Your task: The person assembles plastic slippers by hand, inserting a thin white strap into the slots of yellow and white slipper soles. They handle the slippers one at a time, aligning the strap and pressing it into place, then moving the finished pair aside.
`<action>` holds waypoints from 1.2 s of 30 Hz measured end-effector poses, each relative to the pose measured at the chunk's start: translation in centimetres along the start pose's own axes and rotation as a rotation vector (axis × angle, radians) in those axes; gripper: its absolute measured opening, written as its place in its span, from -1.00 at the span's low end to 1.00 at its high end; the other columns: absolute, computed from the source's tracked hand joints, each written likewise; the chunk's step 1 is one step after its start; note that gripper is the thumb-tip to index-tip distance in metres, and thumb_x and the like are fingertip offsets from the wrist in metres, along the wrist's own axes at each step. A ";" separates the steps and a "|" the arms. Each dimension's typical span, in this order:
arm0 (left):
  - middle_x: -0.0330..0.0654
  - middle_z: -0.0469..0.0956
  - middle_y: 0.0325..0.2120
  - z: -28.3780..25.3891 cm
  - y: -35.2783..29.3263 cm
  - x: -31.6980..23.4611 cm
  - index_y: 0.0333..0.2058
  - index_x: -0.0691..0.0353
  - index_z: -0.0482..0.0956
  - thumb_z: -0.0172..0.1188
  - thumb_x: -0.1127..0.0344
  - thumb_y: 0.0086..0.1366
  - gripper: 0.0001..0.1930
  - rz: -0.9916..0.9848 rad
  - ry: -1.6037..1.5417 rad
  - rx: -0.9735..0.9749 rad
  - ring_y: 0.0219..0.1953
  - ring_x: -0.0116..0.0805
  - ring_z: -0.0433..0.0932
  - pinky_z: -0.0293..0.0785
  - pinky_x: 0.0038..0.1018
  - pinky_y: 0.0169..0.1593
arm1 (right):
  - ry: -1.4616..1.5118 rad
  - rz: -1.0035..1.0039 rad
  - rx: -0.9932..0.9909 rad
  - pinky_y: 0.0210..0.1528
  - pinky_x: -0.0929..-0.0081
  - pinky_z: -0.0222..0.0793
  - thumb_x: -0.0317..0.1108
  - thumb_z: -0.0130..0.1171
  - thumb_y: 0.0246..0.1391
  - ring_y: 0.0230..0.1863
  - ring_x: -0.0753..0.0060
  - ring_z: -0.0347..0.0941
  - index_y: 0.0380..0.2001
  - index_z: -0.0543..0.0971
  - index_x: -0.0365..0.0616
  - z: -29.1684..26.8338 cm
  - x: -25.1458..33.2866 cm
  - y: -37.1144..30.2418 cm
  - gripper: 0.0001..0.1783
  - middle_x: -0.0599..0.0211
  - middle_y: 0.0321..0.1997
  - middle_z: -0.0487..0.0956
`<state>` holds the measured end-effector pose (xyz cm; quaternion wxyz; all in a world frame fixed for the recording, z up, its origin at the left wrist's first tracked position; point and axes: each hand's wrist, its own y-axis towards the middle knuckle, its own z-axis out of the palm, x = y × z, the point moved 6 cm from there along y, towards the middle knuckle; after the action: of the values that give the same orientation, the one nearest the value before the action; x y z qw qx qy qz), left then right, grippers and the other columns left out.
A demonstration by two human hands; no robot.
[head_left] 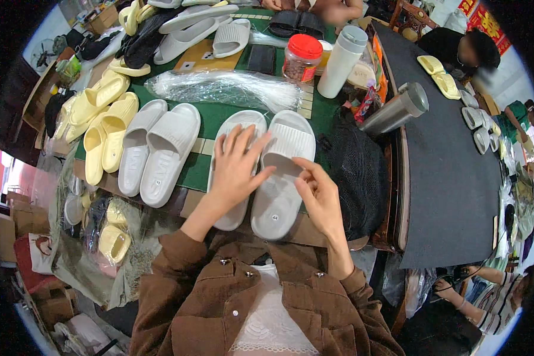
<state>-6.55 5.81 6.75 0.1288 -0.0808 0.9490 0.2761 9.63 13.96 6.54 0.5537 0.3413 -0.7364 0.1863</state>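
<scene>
Left hand point(238, 163) lies spread flat on a pale grey ribbed slide sandal point(236, 172); right hand point(318, 196), fingers loosely open, touches its twin point(282, 178) alongside. Both rest on the green tabletop point(210, 115). Beyond: crinkled clear plastic bundle point(225, 88), red-lidded jar point(301, 57).

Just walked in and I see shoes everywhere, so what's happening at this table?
A person in a brown jacket is handling a pair of grey slide sandals lying side by side on the green table. The left hand rests flat across them, and the right hand touches the right sandal's edge. Another grey pair and yellow sandals lie to the left, a bundle of clear plastic ties behind.
</scene>
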 end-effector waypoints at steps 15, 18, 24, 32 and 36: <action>-0.05 0.39 0.10 0.0 -1.7 -4.4 -0.01 0.15 0.53 0.28 0.42 0.03 -0.54 0.030 -0.179 -0.125 0.19 0.01 0.31 0.18 -0.08 0.22 | 0.470 -0.291 -0.074 0.01 0.53 0.37 -0.65 -0.11 0.24 -0.15 0.49 0.51 -0.04 0.50 -0.30 -0.7 2.4 -1.0 -0.72 0.23 -0.10 0.49; -0.04 0.52 -0.08 -0.7 -1.5 -6.2 -0.13 0.26 0.54 0.22 0.50 0.08 -0.68 0.094 -0.500 -0.164 -0.03 -0.04 0.51 0.43 -0.27 -0.01 | 0.725 -0.263 0.075 0.02 0.50 0.35 -0.58 -0.07 0.27 -0.14 0.50 0.49 0.03 0.48 -0.31 0.2 3.3 -1.5 -0.70 0.26 -0.08 0.46; -0.14 0.57 -0.42 1.3 -3.2 -7.2 -0.24 0.35 0.56 0.12 0.43 0.25 -0.86 -0.176 -1.091 0.248 -0.35 -0.34 0.58 0.45 -0.44 -0.27 | 0.758 -0.278 0.158 -0.09 0.53 0.45 -0.53 -0.04 0.27 -0.22 0.55 0.45 0.14 0.42 -0.34 0.0 5.2 -2.6 -0.62 0.22 0.01 0.39; -0.14 0.60 -0.44 -2.9 -1.3 -6.6 -0.33 0.34 0.62 0.12 0.55 0.22 -0.89 -0.077 -0.935 0.191 -0.41 -0.36 0.56 0.42 -0.51 -0.32 | 0.788 -0.161 -0.332 -0.11 0.53 0.53 -0.48 -0.02 0.29 -0.27 0.54 0.53 0.08 0.42 -0.28 -5.8 3.6 -2.9 -0.68 0.32 -0.24 0.53; -0.14 0.60 -0.45 -6.3 -0.3 -5.5 -0.33 0.34 0.61 0.13 0.59 0.16 -0.88 -0.014 -0.810 0.116 -0.42 -0.35 0.55 0.42 -0.51 -0.32 | 0.818 -0.237 -0.611 -0.39 0.75 0.41 -0.57 0.04 0.23 -0.23 0.59 0.48 0.00 0.46 -0.27 -10.3 1.6 -3.8 -0.73 0.33 -0.10 0.50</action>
<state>-2.53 2.57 13.34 0.4984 0.0355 0.8350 0.2307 19.19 17.58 10.92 0.8877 0.1445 -0.4369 0.0169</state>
